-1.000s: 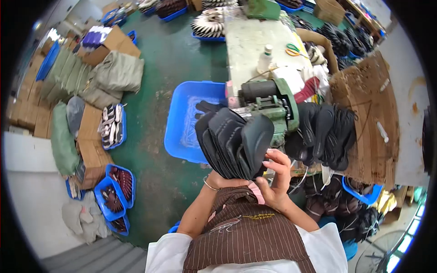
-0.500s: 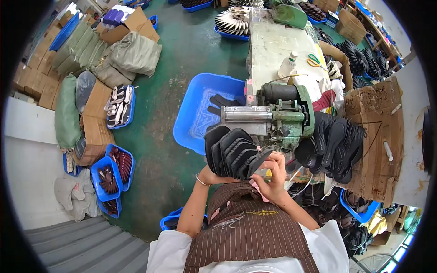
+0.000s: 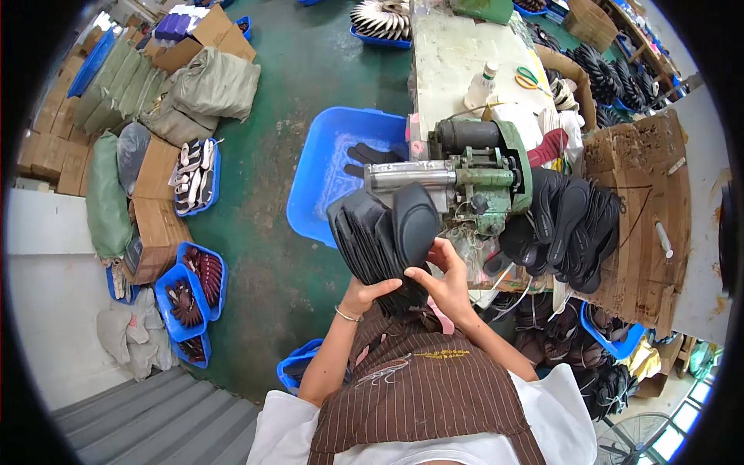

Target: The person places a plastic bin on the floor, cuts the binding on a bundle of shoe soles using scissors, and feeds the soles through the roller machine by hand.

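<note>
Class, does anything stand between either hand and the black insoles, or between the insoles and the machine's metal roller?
Nothing visible does. The left hand and right hand both hold the insoles, whose upper ends come up to the roller in this view; whether they touch it, I cannot tell.

Scissors (image 3: 526,77) lay beside a clear bottle (image 3: 481,85); left, a grey sack (image 3: 216,84) stood near a green sack (image 3: 108,194).

The floor (image 3: 267,240) is green and scuffed. A white wall (image 3: 46,310) stands left, a pale wall (image 3: 707,201) right. Daylight fills a window (image 3: 671,443) at lower right.
</note>
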